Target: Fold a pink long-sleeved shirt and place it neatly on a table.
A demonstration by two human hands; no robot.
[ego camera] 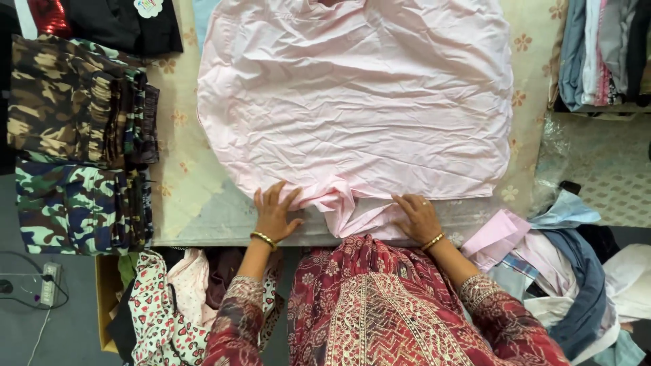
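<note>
We observe a pale pink garment [356, 102] spread flat and heavily creased across the counter [183, 196], which carries a cream covering with a small flower pattern. The garment lies directly ahead of both hands and fills most of the surface; its near hem runs between them. The left hand [274, 213] rests palm down on the counter at the left end of that hem, its grip open, fingers spread and closed around nothing, the fingertips touching the bunched pink fabric. The right hand [419, 218] lies palm down on a twisted, gathered fold of the same garment [342, 203], which hangs over the near edge of the counter between the two hands; its grip is likewise open, fingers flat on the cloth rather than pinching it. Each wrist carries a gold bangle [263, 238], and both sleeves are of a dark red patterned fabric. Well to the left of the left hand, we note two stacks of folded camouflage trousers [74, 156], one brown-toned beyond, one green-toned nearer. Below the left hand, off the counter's edge, sits a heap of mixed clothing including a white piece with a red heart print [156, 305]. To the right of the right hand lies a loose pile of pink, blue and white garments [563, 257].
</note>
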